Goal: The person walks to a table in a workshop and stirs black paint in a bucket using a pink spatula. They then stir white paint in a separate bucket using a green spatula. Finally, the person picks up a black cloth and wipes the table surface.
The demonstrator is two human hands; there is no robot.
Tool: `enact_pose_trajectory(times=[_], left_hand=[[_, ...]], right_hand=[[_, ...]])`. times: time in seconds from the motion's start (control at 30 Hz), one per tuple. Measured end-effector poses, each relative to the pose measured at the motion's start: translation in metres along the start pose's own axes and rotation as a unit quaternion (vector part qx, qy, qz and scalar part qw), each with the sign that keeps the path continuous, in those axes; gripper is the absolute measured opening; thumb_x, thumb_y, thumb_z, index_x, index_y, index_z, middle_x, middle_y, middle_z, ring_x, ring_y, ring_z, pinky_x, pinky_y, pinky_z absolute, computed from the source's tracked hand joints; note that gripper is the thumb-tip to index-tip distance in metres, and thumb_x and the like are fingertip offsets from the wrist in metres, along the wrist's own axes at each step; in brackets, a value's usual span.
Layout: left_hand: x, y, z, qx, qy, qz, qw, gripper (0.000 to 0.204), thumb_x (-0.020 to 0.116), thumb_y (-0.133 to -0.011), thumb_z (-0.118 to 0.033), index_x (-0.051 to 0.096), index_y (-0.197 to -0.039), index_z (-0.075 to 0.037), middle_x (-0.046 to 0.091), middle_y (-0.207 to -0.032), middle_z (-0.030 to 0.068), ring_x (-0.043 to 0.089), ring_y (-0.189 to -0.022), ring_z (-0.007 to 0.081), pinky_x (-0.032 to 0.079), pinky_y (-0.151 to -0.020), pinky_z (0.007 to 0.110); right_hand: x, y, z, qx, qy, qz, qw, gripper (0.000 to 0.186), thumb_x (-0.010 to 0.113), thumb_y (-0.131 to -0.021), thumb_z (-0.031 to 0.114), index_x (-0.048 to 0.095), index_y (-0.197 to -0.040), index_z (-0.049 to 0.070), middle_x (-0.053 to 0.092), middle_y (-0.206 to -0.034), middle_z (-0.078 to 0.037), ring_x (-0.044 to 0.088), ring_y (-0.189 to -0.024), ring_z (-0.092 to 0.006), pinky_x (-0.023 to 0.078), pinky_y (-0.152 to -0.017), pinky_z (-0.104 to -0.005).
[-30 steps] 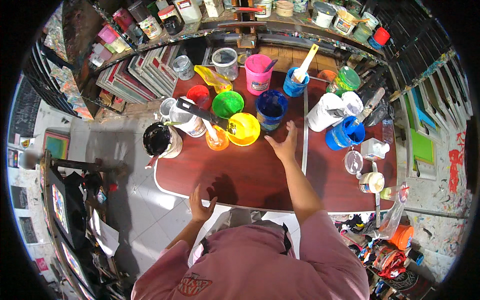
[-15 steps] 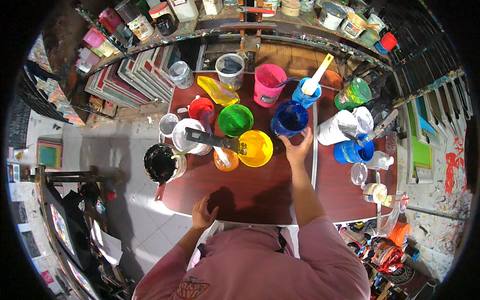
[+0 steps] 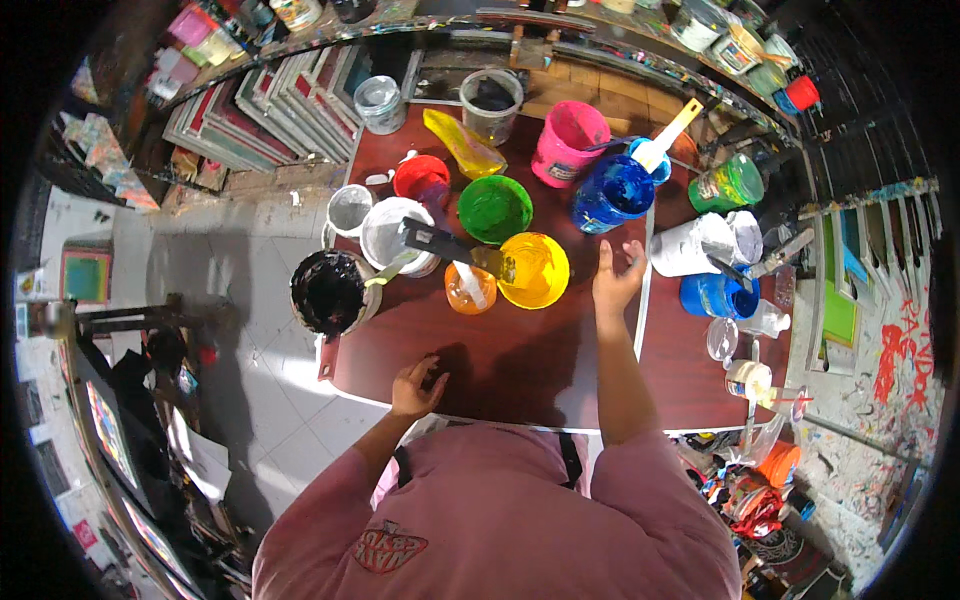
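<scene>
My right hand (image 3: 618, 278) is open, palm up with its fingers apart, just short of a dark blue paint tub (image 3: 608, 205) and not touching it. My left hand (image 3: 413, 390) hovers by the table's near edge, empty, its fingers loosely bent. Between the hands stands a tub of yellow paint (image 3: 545, 275), with a dark-handled spatula (image 3: 440, 240) lying across its rim. A green paint tub (image 3: 495, 212), a red one (image 3: 420, 178) and a pink bucket (image 3: 568, 148) are farther back. An orange pot (image 3: 468, 290) with a white stick is left of the yellow tub.
A black paint bucket (image 3: 330, 295) stands at the table's left edge, beside a white tub (image 3: 385, 235). White tubs (image 3: 688, 245), a blue container (image 3: 712, 296) and a tipped green jar (image 3: 722, 185) crowd the right. Framed screens (image 3: 275, 110) lean at the back left.
The dark blue tub has been pushed away from me and now partly covers the smaller blue tub. My right hand has let go of it and drawn back. The view has shifted.
</scene>
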State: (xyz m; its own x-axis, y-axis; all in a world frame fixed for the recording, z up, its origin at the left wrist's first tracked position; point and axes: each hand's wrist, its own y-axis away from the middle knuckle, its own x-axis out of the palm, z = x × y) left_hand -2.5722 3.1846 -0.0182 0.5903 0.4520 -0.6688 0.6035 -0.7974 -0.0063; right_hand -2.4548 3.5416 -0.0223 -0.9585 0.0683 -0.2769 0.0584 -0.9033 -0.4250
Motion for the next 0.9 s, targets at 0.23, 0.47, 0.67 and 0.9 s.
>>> enact_pose_trajectory(times=[0.23,0.47,0.67,0.9], left_hand=[[0.019,-0.013,-0.027,0.066,0.001,-0.023,0.998,0.031,0.067,-0.071,-0.017,0.056,-0.098,-0.006,0.061,-0.08,0.0093,0.057,-0.06,0.0229,0.046,-0.057,0.034],[0.05,-0.023,-0.057,0.041,0.073,0.027,0.996,0.036,0.067,-0.071,-0.017,0.055,-0.102,-0.004,0.06,-0.08,0.01,0.058,-0.061,0.0217,0.048,-0.061,0.032],[0.085,-0.032,-0.07,-0.095,0.225,0.027,0.969,0.045,0.064,-0.074,-0.016,0.048,-0.114,-0.003,0.059,-0.094,0.0135,0.06,-0.076,0.0207,0.049,-0.066,0.031],[0.126,-0.068,-0.078,-0.252,0.539,-0.038,0.803,0.052,0.052,-0.083,-0.016,0.031,-0.128,-0.004,0.04,-0.126,0.0185,0.048,-0.109,0.0288,0.038,-0.09,0.036]], right_hand=[[0.029,-0.034,0.215,-0.195,-0.093,0.341,0.915,0.043,0.075,-0.065,0.016,0.056,-0.1,0.001,0.056,-0.092,-0.008,0.056,-0.078,-0.0161,0.046,-0.062,-0.026],[0.068,-0.014,0.247,-0.262,0.151,0.439,0.846,0.045,0.067,-0.068,0.034,0.053,-0.101,0.007,0.053,-0.101,-0.011,0.056,-0.088,-0.0299,0.047,-0.072,-0.0391],[0.01,-0.041,0.226,-0.188,0.135,0.353,0.907,0.027,0.058,-0.072,0.017,0.051,-0.093,0.002,0.057,-0.088,-0.015,0.058,-0.081,-0.031,0.046,-0.068,-0.0391],[-0.062,-0.05,0.18,-0.04,0.037,0.288,0.956,0.017,0.055,-0.075,0.006,0.05,-0.09,-0.001,0.058,-0.07,-0.012,0.06,-0.063,-0.023,0.046,-0.058,-0.0309]])
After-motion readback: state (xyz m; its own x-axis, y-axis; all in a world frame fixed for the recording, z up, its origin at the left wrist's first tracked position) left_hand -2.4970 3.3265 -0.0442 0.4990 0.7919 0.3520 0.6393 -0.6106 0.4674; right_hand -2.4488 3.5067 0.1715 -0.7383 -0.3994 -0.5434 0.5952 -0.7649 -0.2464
